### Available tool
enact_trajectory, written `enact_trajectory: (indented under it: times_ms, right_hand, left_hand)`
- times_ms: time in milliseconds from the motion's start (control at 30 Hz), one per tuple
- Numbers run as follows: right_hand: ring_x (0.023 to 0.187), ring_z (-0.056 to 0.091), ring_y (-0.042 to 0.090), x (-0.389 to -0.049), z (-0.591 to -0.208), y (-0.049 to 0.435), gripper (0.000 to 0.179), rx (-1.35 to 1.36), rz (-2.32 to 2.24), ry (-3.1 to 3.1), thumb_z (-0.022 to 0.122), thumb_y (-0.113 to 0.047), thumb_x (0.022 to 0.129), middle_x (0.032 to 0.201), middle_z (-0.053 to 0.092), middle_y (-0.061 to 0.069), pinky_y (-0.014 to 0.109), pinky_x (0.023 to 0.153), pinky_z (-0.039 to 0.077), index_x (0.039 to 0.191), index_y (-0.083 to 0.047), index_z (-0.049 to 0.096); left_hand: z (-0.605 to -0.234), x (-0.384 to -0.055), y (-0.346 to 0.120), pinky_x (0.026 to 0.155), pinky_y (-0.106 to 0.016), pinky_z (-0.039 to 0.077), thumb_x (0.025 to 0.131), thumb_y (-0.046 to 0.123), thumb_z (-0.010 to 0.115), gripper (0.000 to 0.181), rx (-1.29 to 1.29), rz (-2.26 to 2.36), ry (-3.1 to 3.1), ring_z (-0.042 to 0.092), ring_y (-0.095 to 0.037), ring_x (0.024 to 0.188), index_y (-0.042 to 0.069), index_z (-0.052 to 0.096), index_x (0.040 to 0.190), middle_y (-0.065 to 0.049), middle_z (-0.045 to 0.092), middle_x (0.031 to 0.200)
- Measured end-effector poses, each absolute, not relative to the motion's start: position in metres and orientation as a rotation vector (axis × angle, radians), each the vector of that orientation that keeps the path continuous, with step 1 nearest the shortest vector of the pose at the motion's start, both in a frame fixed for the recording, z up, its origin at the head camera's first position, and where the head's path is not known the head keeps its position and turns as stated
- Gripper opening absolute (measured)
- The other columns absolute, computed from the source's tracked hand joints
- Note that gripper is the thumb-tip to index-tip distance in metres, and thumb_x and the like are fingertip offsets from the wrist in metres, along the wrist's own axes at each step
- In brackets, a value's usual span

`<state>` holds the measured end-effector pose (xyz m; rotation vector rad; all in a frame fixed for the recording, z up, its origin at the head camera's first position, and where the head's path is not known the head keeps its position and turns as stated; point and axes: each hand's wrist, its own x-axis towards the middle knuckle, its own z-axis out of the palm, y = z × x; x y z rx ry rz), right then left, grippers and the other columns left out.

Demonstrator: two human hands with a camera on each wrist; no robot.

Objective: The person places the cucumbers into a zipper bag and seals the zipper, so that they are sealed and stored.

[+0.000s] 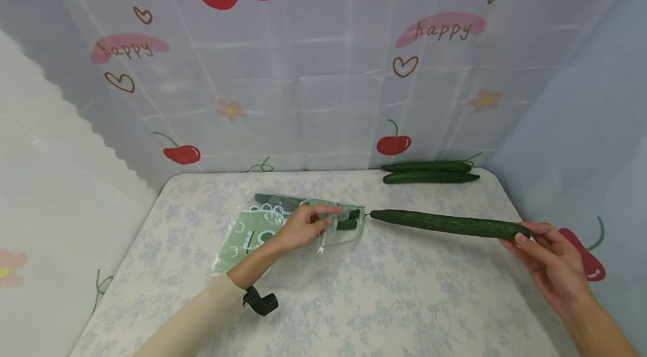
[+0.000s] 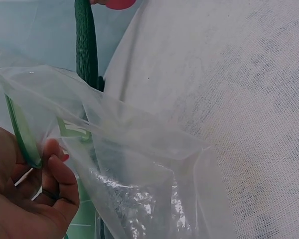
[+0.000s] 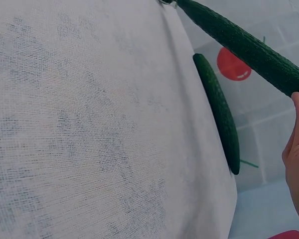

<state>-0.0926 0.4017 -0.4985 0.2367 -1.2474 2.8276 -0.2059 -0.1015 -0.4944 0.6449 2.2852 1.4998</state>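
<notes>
Plastic bag [image 1: 236, 245], pinched by left fingers [image 1: 323, 210], holds 2 cucumbers [image 1: 347, 224].

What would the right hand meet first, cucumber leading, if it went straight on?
Probably the mouth of the plastic bag: the cucumber in the right hand points its stem there, though their relative height is hard to judge.

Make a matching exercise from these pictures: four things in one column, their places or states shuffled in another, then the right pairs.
1. Single long, dark-green, bumpy cucumber
2. Clear plastic bag with green print
3. Pair of slim dark-green cucumbers
4. Small black device

A. By the table's far edge
B. At the beige sleeve's cuff
C. Gripped at one end by the right hand
D. Held by the left hand

Pairs: 1-C, 2-D, 3-A, 4-B
</notes>
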Motion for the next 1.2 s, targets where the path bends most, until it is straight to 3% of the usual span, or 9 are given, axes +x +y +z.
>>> enact_trajectory:
  times_ms: [67,233,633,900,967,1200]
  right_hand:
    - [0.115,0.078,0.027,-0.091,-0.499,0.401,0.047,0.249,2.826,-1.25,0.031,0.021,0.107,0.123,0.071,0.012,0.042,0.095,0.063,0.126,0.005,0.07]
    - [0.116,0.076,0.025,-0.091,-0.502,0.397,0.048,0.295,2.836,-1.255,0.028,0.021,0.107,0.125,0.068,0.01,0.042,0.096,0.062,0.127,0.005,0.069]
    - [0.122,0.074,0.022,-0.102,-0.521,0.363,0.045,0.34,2.916,-1.304,0.029,0.02,0.108,0.128,0.069,0.009,0.039,0.1,0.061,0.129,0.002,0.066]
    - [0.12,0.076,0.022,-0.107,-0.534,0.328,0.038,0.24,2.966,-1.314,0.036,0.015,0.11,0.126,0.07,0.008,0.036,0.101,0.061,0.126,-0.002,0.065]
    - [0.12,0.076,0.022,-0.109,-0.537,0.319,0.036,0.224,2.973,-1.313,0.037,0.014,0.11,0.126,0.069,0.007,0.035,0.102,0.061,0.124,-0.003,0.065]
    - [0.121,0.075,0.02,-0.119,-0.543,0.294,0.033,0.202,2.991,-1.305,0.041,0.014,0.11,0.124,0.067,0.006,0.034,0.103,0.06,0.119,-0.004,0.066]
  left_hand:
    - [-0.494,-0.206,-0.101,0.046,-0.021,0.034,0.111,0.009,0.057,0.038,0.642,1.5,2.287,0.058,-0.04,0.067,0.015,0.069,0.147,-0.016,0.073,0.122]
    - [-0.496,-0.206,-0.102,0.047,-0.022,0.035,0.111,0.009,0.056,0.039,0.648,1.506,2.288,0.06,-0.055,0.08,0.015,0.068,0.148,-0.013,0.068,0.144]
    - [-0.498,-0.203,-0.101,0.054,-0.02,0.04,0.111,0.009,0.058,0.04,0.671,1.536,2.268,0.066,-0.046,0.083,0.013,0.066,0.15,-0.012,0.065,0.15]
    - [-0.502,-0.201,-0.1,0.059,-0.019,0.044,0.111,0.007,0.057,0.041,0.665,1.555,2.238,0.065,-0.051,0.088,0.011,0.064,0.151,-0.012,0.065,0.151]
    - [-0.503,-0.201,-0.1,0.058,-0.019,0.043,0.111,0.007,0.057,0.041,0.663,1.554,2.242,0.067,-0.046,0.086,0.012,0.065,0.15,-0.012,0.066,0.15]
    - [-0.5,-0.202,-0.098,0.054,-0.021,0.041,0.11,0.007,0.058,0.04,0.64,1.592,2.219,0.069,-0.008,0.077,0.013,0.066,0.149,-0.011,0.064,0.153]
